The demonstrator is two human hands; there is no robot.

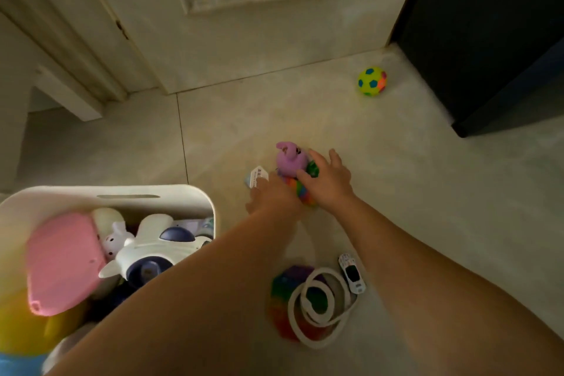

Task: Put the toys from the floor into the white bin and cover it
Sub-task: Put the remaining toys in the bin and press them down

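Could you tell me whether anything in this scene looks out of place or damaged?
The multicoloured ball lies far from the other toys, beside the dark cabinet. The door frame has a dark chip in its paint. The white bin has no lid on, and none shows in view.

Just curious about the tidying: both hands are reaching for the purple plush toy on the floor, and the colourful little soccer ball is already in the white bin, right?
Not quite. The head view shows the colourful little soccer ball on the floor by the dark cabinet, not in the white bin. Both hands, left hand and right hand, do reach for the purple plush toy.
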